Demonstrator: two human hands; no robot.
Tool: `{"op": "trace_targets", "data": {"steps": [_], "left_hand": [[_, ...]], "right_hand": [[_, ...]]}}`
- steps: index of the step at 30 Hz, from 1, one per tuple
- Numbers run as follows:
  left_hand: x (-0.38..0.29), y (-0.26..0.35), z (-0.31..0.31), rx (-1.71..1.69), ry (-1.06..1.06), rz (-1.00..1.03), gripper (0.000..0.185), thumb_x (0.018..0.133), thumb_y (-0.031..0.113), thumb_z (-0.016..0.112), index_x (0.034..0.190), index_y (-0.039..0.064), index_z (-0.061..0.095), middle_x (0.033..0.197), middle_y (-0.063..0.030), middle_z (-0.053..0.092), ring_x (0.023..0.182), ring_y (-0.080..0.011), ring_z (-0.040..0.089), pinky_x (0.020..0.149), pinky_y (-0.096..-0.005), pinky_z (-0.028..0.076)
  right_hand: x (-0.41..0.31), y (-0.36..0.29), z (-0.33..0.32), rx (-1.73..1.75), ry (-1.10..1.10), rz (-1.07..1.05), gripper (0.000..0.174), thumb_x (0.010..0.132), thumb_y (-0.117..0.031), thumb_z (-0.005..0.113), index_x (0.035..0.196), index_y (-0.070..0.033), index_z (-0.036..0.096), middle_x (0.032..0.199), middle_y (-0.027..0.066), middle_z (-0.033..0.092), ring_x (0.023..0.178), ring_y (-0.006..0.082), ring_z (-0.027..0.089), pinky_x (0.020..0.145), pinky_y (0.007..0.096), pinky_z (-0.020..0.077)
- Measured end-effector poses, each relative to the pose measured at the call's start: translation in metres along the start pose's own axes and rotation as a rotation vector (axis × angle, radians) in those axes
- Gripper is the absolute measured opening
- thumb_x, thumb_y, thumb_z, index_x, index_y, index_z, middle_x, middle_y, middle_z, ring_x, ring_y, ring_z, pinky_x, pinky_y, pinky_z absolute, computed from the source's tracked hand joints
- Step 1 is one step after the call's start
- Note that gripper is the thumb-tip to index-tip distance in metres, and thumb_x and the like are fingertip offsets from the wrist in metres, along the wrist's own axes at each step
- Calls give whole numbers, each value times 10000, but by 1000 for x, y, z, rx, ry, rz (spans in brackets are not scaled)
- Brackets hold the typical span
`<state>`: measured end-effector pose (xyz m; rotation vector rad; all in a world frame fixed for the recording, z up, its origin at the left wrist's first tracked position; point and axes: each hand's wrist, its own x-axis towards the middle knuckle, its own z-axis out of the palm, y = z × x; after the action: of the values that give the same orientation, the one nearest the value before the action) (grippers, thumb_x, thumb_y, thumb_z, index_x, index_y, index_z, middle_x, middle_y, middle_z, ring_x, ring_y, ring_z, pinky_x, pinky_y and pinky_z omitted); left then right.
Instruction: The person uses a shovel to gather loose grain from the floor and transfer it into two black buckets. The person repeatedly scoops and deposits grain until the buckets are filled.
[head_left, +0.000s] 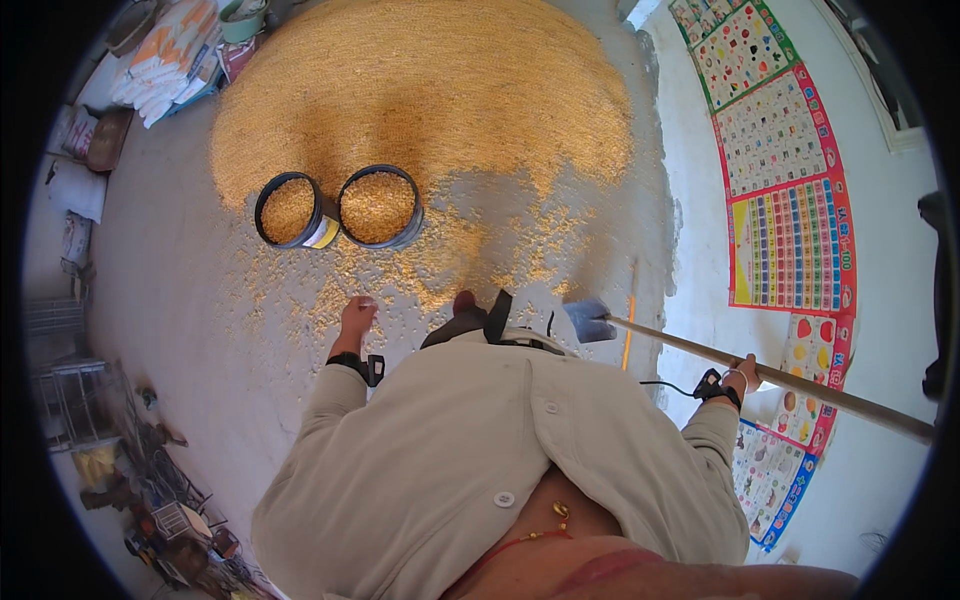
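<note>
My right hand (742, 373) grips the long wooden handle (690, 344) of a shovel. The shovel's metal blade (590, 321) hangs low on the right, tilted, near the floor by the wall. My left hand (360, 315) is loosely curled over the floor among scattered kernels, with no object visible in it; whether its fingers touch is unclear. Ahead of it stand two black buckets filled with corn kernels, a left bucket (327, 222) bearing a label and a right bucket (409, 234). Beyond them a broad heap of corn kernels (427, 82) spreads over the floor.
Loose kernels (442, 259) lie on the concrete floor (172, 247) around the buckets. Printed learning posters (780, 142) cover the right wall (697, 330). Stacked sacks (169, 60) and a green bucket (242, 26) stand at the far left. Metal racks (71, 401) and clutter line the left side.
</note>
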<state>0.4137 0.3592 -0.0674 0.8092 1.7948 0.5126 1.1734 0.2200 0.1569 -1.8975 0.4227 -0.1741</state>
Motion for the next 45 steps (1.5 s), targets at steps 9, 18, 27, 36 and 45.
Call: {"op": "trace_targets", "data": {"steps": [9, 18, 27, 36, 45], "left_hand": [[-115, -81, -26, -182, 206, -438, 186, 729, 115, 570, 906, 60, 563, 705, -54, 573, 558, -159, 535, 465, -288, 414], [-167, -43, 18, 476, 80, -163, 276, 702, 182, 636, 938, 50, 583, 781, -107, 633, 618, -192, 618, 547, -312, 497], [-159, -37, 31, 454, 18, -86, 298, 710, 179, 631, 967, 41, 571, 807, -112, 631, 615, -193, 621, 558, -296, 503], [-221, -33, 36, 424, -16, -125, 268, 701, 193, 642, 915, 46, 573, 767, -96, 620, 641, -172, 601, 561, -302, 478], [-189, -26, 39, 544, -25, 134, 241, 708, 171, 643, 906, 60, 563, 739, -96, 620, 652, -175, 601, 604, -288, 480]], "right_hand": [[60, -15, 30, -148, -130, 29, 300, 648, -152, 666, 817, 53, 526, 681, 127, 578, 454, 229, 549, 355, 286, 479], [117, -15, 33, -20, 55, 37, 274, 709, -225, 646, 883, -28, 567, 756, 74, 584, 601, 202, 575, 525, 341, 481], [168, 16, 39, -27, -85, 37, 267, 720, -207, 629, 910, -33, 557, 779, 73, 577, 629, 205, 570, 538, 349, 483], [190, 82, 85, -36, -388, 141, 264, 730, -189, 612, 937, -37, 548, 802, 72, 569, 657, 209, 565, 551, 358, 484], [142, 186, 75, -108, -654, 345, 263, 741, -171, 595, 963, -42, 539, 826, 71, 562, 685, 212, 560, 564, 367, 486]]}}
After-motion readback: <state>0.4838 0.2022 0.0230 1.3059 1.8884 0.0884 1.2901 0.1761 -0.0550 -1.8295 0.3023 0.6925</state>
